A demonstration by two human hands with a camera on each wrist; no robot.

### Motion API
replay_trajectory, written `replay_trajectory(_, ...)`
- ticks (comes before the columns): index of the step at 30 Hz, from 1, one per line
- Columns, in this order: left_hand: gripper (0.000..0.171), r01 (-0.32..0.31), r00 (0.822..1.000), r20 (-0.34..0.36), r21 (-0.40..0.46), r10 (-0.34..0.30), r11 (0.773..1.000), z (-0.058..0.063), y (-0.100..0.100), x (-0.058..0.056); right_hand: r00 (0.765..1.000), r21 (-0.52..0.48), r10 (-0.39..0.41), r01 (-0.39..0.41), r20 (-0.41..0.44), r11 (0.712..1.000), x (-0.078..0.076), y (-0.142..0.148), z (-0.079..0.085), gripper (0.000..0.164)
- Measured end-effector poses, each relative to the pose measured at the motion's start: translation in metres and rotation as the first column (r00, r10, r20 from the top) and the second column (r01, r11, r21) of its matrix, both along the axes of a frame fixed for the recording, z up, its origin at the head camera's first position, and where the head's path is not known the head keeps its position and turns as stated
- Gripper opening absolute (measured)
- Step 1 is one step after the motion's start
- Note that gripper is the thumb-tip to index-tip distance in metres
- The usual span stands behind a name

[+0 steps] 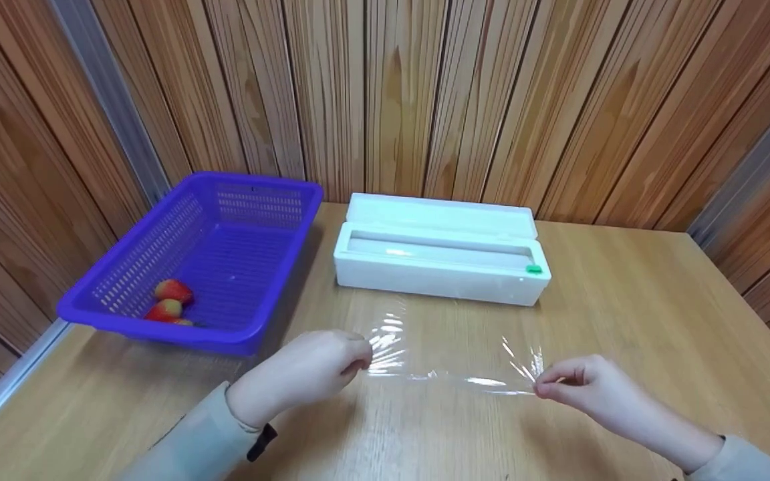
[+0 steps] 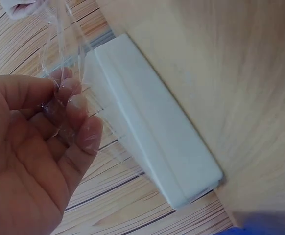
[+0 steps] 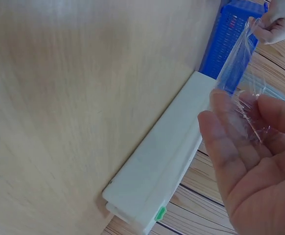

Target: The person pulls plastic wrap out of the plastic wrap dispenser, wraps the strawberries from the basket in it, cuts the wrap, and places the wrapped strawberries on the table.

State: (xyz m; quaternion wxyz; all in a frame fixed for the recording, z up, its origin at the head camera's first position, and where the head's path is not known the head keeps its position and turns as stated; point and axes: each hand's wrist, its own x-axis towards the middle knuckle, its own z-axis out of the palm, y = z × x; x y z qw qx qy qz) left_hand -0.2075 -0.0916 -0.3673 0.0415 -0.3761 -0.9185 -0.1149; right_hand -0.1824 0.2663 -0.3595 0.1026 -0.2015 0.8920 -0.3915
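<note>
A sheet of clear plastic wrap is stretched between both hands, its near edge taut and its corners creased. My left hand pinches the left corner; in the left wrist view the left hand has film bunched between thumb and fingers. My right hand pinches the right corner between thumb and forefinger, and the right wrist view shows crumpled film in the right hand. Beyond the film stands a long white wrap box, lid raised at the back, a green slider at its right end.
A purple basket stands at the left, with red and pale yellow strawberry-like fruit in its near left corner. The wooden table meets a wood-panelled wall behind the box.
</note>
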Motion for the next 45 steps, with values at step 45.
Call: replay_trajectory(45,0.01,0.103,0.993,0.079,-0.177,-0.09,0.979,-0.037,0.003,-0.002,0.824,0.518,0.466,-0.258,-0.322,0.816,-0.002,-0.011,-0.045,0.009)
